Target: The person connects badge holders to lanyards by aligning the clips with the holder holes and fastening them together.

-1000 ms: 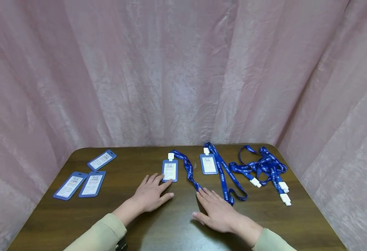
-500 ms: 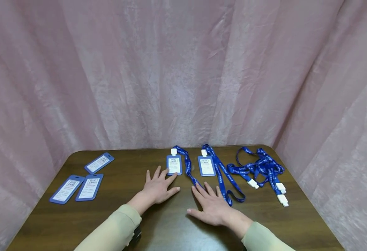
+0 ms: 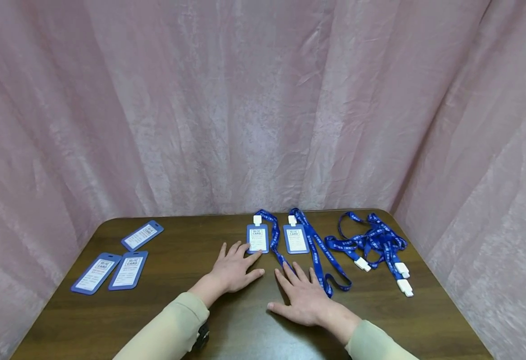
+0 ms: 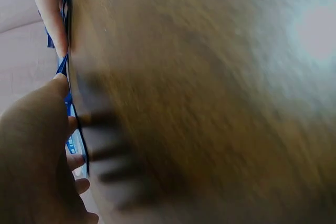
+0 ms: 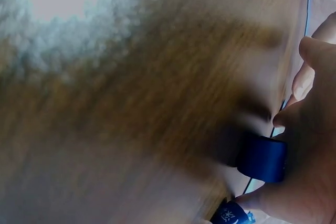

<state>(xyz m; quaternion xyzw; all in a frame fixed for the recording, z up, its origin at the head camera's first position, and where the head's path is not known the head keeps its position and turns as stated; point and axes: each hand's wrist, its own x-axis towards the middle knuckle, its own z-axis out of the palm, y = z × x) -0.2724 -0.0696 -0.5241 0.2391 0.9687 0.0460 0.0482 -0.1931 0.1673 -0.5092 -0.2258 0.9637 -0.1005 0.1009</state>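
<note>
My left hand lies flat with spread, straight fingers, its fingertips at the lower edge of a blue badge holder. A white clip joins this holder to a blue lanyard, which runs down toward my right hand. The fingers of that hand are straight too, their tips on the lanyard's lower end. A second badge holder stands just to the right, clipped to its own looped lanyard. In the right wrist view, a blue strap curves beside the right hand.
Three loose badge holders lie at the left: one at the back, two overlapping in front. Tangled blue lanyards with white clips occupy the table's right side. A pink curtain hangs behind the wooden table.
The left hand has slid its badge holder back and rightward, closer to the second one and level with it. The right hand's fingers have spread on the lanyard. The head view has shifted slightly.
</note>
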